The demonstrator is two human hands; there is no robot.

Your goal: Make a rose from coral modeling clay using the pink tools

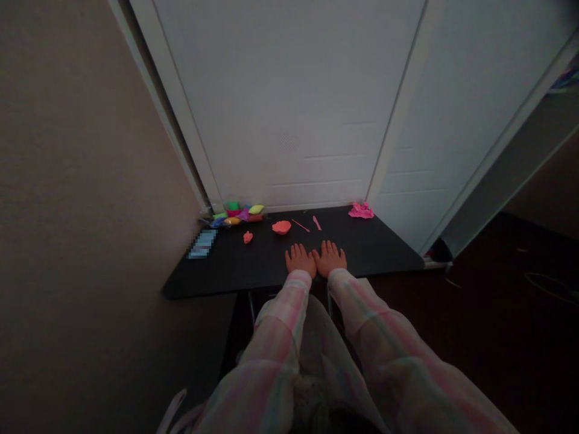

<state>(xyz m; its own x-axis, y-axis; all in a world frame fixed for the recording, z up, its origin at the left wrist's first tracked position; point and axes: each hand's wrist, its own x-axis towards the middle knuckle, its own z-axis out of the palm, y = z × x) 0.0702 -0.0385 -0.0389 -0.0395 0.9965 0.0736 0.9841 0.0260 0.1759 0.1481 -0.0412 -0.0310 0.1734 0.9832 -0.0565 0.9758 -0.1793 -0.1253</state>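
Observation:
My left hand (300, 259) and my right hand (329, 258) lie flat and palm down, side by side, at the near edge of a black table (289, 271). Neither holds anything. Just ahead of them rests a flat lump of coral modelling clay (281, 227). A thin pink stick (301, 225) and a short pink clay-cutting tool (316, 223) lie close by, not touching my fingers. A small coral clay scrap (248, 237) sits further left, and a crumpled bright pink piece (360, 211) lies at the far right.
Several small packets of coloured clay (237, 214) are heaped in the far left corner. A pixelated blue rectangular object (202, 243) lies by the left wall (90, 181). White panelled doors (289, 108) stand behind the table, and a dark floor (474, 301) lies to the right.

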